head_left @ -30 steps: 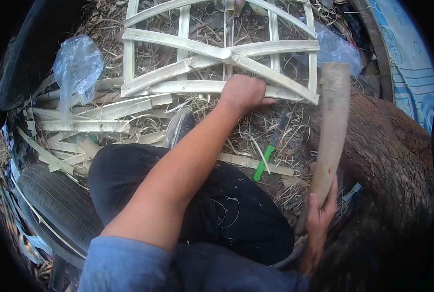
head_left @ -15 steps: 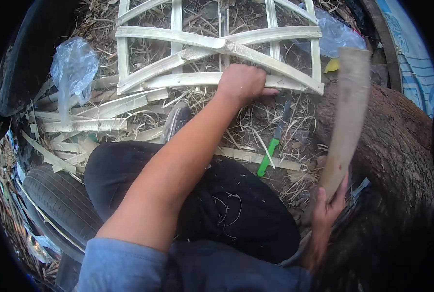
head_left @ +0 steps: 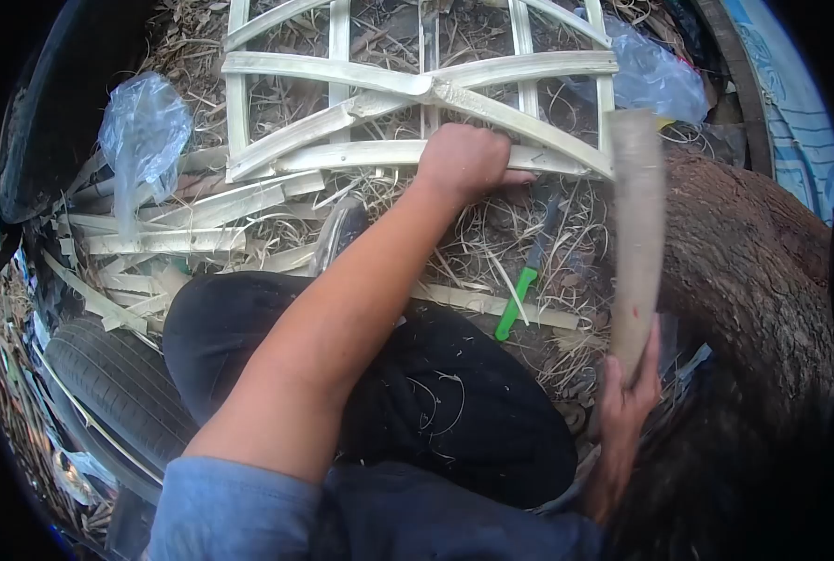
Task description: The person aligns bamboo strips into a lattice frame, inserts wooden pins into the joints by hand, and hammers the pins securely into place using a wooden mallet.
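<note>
My left hand is closed at the lower slat of a pale slatted frame, just under where its curved strips cross. Its thumb points right, and the knuckles hide what lies beneath the fingers. On the right, my right hand holds the lower end of a thick, light-brown wooden stick. The stick stands almost upright in the view, blurred at its top, and overlaps the frame's lower right corner. Between the hands a knife with a green handle lies on the ground, its blade towards the frame.
A tree trunk or thick root lies on the right. Cut pale strips and shavings litter the ground at left. Plastic bags lie either side of the frame, and a tire sits at lower left beside my leg.
The wooden stick has swung left and slightly down, its top now by the frame's right corner. My right hand has shifted slightly left with it. My left hand and the frame stay put.
</note>
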The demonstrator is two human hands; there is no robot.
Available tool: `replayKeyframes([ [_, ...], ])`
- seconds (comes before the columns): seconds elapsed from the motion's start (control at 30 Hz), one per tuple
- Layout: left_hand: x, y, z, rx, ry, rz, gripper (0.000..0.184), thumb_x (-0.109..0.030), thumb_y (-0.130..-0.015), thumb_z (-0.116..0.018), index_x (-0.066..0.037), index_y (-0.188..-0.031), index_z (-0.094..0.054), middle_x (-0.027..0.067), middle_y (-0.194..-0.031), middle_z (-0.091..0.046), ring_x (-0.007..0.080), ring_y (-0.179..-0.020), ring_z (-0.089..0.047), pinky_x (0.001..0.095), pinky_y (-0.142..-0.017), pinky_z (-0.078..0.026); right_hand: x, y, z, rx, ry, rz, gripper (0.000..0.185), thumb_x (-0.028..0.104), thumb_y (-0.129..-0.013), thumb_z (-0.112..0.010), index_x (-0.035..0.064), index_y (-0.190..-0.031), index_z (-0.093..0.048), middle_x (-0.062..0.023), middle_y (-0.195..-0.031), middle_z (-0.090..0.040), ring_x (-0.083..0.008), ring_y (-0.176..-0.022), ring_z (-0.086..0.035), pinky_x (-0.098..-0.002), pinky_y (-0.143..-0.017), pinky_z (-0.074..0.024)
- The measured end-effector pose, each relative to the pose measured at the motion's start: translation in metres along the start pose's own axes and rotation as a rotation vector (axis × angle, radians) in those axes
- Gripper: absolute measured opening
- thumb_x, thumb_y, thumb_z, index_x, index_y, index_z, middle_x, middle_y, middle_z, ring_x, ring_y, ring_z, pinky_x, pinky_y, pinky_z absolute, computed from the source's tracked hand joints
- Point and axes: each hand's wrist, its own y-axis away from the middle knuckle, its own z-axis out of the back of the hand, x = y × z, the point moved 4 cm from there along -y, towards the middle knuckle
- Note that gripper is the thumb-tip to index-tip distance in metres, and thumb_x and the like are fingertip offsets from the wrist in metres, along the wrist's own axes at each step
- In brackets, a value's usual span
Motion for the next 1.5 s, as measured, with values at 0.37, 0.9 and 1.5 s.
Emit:
replayKeyframes([
  [0.37, 0.000, 0.000, -0.004, -0.022, 0.001, -0.023, 0.060, -0.066, -0.081, -0.056, -0.008, -0.076, -0.070, 0.0112, -0.073, -0.070, 0.0279, -0.070, -0.070, 0.0405, -0.063, -0.054, 0.003, 0.005, -0.004, -0.219, -0.255, 0.000, 0.068, 0.010, -0.084, -0.066, 0.0009, -0.145, -0.036, -0.0297, -0.126, -0.056, -0.0440, -0.114, -0.057, -0.0427, -0.094, -0.0468],
  [0.9, 0.004, -0.002, -0.012, -0.122, 0.033, -0.065, 0.068, -0.072, -0.081, -0.050, -0.006, -0.073, -0.066, 0.0146, -0.066, -0.067, 0.0325, -0.064, -0.068, 0.0435, -0.058, -0.053, 0.003, 0.005, -0.001, -0.216, -0.228, 0.044, 0.068, 0.012, -0.086, -0.065, 0.0022, -0.146, -0.033, -0.0298, -0.121, -0.058, -0.0456, -0.107, -0.060, -0.0427, -0.090, -0.0484],
  [1.5, 0.003, -0.003, -0.008, -0.082, -0.017, -0.088, 0.067, -0.070, -0.082, -0.051, -0.005, -0.071, -0.065, 0.0150, -0.066, -0.067, 0.0312, -0.065, -0.069, 0.0426, -0.058, -0.054, 0.004, -0.004, -0.017, 0.002, -0.118, -0.059, 0.069, 0.007, -0.083, -0.064, -0.0021, -0.145, -0.035, -0.0266, -0.129, -0.057, -0.0345, -0.112, -0.062, -0.0383, -0.095, -0.0469],
])
